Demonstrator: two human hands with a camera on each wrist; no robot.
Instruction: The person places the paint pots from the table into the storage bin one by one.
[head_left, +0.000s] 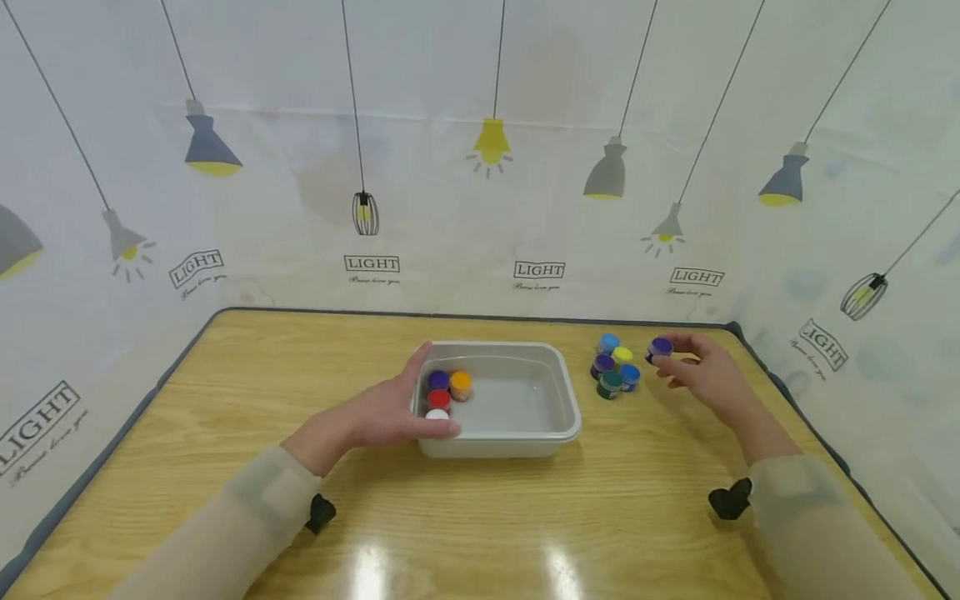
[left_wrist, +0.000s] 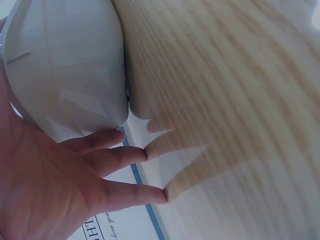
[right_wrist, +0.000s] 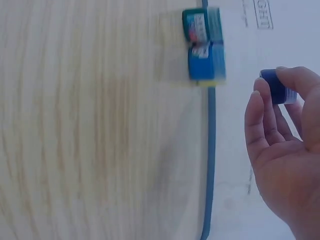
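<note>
At the right, my right hand (head_left: pixel 708 375) pinches a small dark purple paint jar (head_left: pixel 659 350) between thumb and fingers, above the table. The right wrist view shows this jar (right_wrist: pixel 276 87) at the fingertips. Beside it stand several paint jars, among them green (head_left: pixel 609 384), blue (head_left: pixel 629 377), yellow (head_left: pixel 622 356) and light blue (head_left: pixel 608 343). My left hand (head_left: pixel 386 408) rests against the left end of a white plastic tub (head_left: pixel 517 435), thumb along the near rim; its visible fingers are straight in the left wrist view. Inside are purple, orange (head_left: pixel 461 385), red (head_left: pixel 438 402) and white-topped jars.
The wooden table (head_left: pixel 225 400) has a dark edge at the back and sides. A pale cloth printed with lamps (head_left: pixel 442 208) hangs behind and at both sides. Both wrists carry small black devices (head_left: pixel 730 500).
</note>
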